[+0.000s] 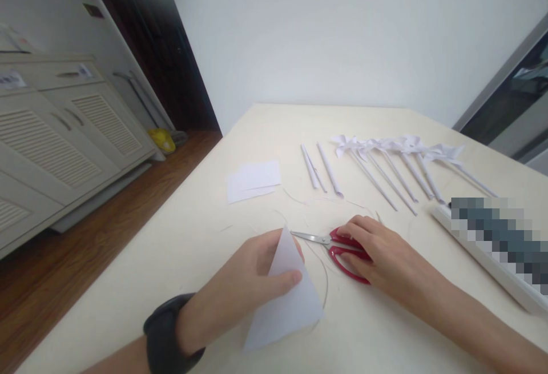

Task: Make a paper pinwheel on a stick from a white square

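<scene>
My left hand (252, 277), a dark band on its wrist, is closed on a folded white paper triangle (286, 300) at the near middle of the cream table (180, 260); the thumb pinches the sheet's upper part. My right hand (377, 254) lies over the red handles of a pair of scissors (338, 248) flat on the table, fingers curled round the loops. The scissors' metal blades point left toward the paper's tip and look shut.
A small stack of white paper sheets (253, 180) lies farther back on the left. Rolled paper sticks (321, 171) and several white paper pinwheels (394, 157) lie in a row at the back right. A long white box (483, 248) sits at the right edge. Thin paper trimmings (325, 282) are scattered about.
</scene>
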`<state>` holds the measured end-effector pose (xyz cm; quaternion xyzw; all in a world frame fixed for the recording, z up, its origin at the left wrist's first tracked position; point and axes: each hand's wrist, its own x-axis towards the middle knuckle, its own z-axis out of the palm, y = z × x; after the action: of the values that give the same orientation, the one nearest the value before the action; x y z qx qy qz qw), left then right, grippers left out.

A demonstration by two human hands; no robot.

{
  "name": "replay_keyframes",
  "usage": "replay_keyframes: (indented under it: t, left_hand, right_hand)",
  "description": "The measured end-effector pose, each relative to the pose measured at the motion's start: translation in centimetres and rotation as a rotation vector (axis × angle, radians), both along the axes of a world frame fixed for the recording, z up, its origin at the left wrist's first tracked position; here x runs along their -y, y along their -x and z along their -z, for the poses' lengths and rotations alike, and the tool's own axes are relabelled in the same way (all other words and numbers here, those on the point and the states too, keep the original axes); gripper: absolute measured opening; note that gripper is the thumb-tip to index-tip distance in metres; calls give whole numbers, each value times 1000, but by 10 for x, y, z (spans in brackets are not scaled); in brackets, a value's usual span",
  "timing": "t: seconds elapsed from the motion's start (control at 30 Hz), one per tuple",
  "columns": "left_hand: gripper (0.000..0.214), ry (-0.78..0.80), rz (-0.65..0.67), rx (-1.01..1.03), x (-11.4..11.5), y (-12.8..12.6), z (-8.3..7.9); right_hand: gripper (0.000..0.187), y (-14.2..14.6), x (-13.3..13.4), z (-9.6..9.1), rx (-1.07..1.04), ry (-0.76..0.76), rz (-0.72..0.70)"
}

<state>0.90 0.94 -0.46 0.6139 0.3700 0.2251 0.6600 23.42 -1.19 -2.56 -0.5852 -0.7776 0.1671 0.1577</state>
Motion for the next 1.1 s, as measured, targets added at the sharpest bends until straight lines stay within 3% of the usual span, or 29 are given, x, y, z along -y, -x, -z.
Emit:
replay_keyframes:
  t: [0.13,0.33,0.47,0.53,0.6,0.73,0.87,1.0,1.1]
  left_hand:
    - [11,63,-61,44,-1,1,-6]
    - [11,174,-120,119,1,5,-11]
    - [9,188,-142,164,2,6,-11]
    - [5,101,-168,178,3,7,-10]
    - [3,-91,-202,181,3,9,-8]
    - [6,-633,-208,185,7,14,-4]
    - [14,-953,-137,92,14,13,-3]
    - [16,-1088,-32,-60,18,5,-6]
    - [17,-1035,-115,-114,19,2,-5]
  right_hand:
    - [16,-8,-1,-15,-133,153,65]
    - [19,-9,7,-37,-795,687,161]
    - [12,1,15,-43,-1112,897,183]
    - [12,5,18,-43,-1134,908,85]
    - [13,8,19,-42,-1134,876,22]
    - [17,14,21,-37,-1156,809,57]
    - [15,22,26,-33,-1215,782,43]
    - [10,26,33,-27,-1242,735,117]
    - [12,26,33,-25,-1177,651,195]
